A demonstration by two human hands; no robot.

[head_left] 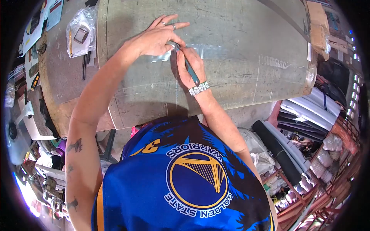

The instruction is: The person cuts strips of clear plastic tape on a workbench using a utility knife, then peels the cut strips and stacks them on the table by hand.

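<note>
My right hand [191, 65] is wrapped round a narrow dark teal tool [189, 68] that looks like a flat blade with a small hole in its near end. Its far tip meets my left hand [162, 38], whose thumb and forefinger bend close to it while the other fingers stretch out over the surface. Rings show on the left fingers. Beneath both hands lies a large greyish sheet [142, 92] with glossy reflections, thin lines and scuffs. What the tool's tip touches is hidden by my fingers.
On the left lie a clear plastic bag [81, 32], a pencil [71, 44] and a calculator [54, 14]. A cardboard piece [318, 29] stands at the right edge. Rolls of material [308, 109] lie below right, beside a rusty metal rack [304, 200].
</note>
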